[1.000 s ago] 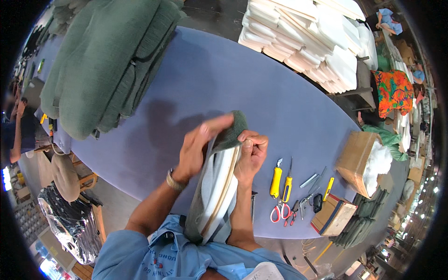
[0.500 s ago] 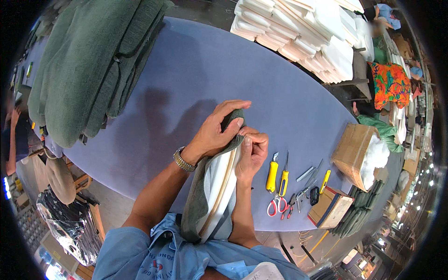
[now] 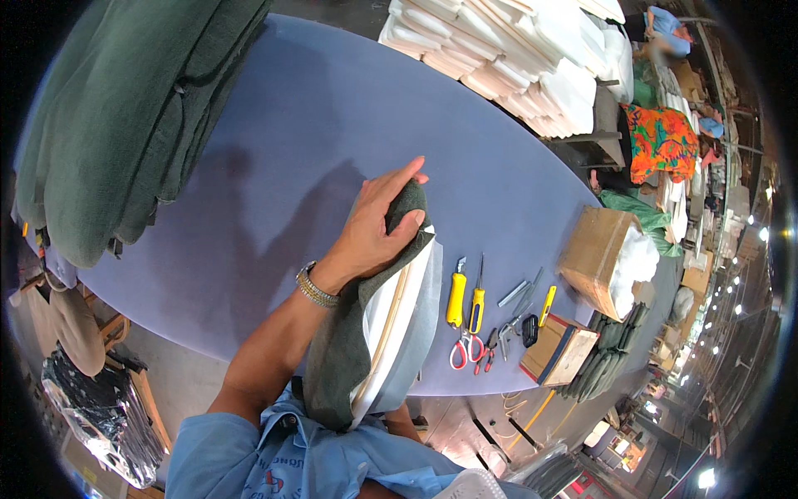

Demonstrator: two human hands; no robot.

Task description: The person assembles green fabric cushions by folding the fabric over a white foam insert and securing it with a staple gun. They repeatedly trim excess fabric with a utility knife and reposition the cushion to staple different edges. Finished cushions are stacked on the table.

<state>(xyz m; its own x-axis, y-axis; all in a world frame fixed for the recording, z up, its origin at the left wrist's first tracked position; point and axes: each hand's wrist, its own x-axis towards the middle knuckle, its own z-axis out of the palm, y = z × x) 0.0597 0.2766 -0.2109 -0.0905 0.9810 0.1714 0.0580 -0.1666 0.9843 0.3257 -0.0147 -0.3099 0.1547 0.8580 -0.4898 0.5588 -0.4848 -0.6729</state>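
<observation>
My left hand (image 3: 374,223), with a metal-band watch on the wrist, grips the far end of a cushion (image 3: 332,366). Its thumb lies on the near side while the fingers wrap over the top corner. Dark green fabric covers the cushion's left side and tip. Along its open side white filling shows, with a tan strip running lengthwise and pale grey cloth hanging on the right. Of my right arm only a bit of forearm (image 3: 402,422) appears below the cushion; the right hand itself is hidden behind it.
A blue-topped table (image 3: 332,100) holds folded green covers (image 3: 141,116) at left. To the right lie a yellow-handled cutter (image 3: 455,299), a screwdriver (image 3: 477,308), scissors (image 3: 459,353), pliers (image 3: 490,351) and a cardboard box (image 3: 594,254) with white stuffing. White foam pieces (image 3: 507,58) are stacked beyond.
My right hand has let go of the cushion's tip and dropped down out of sight behind it. The left hand keeps its hold. The whole view has shifted slightly.
</observation>
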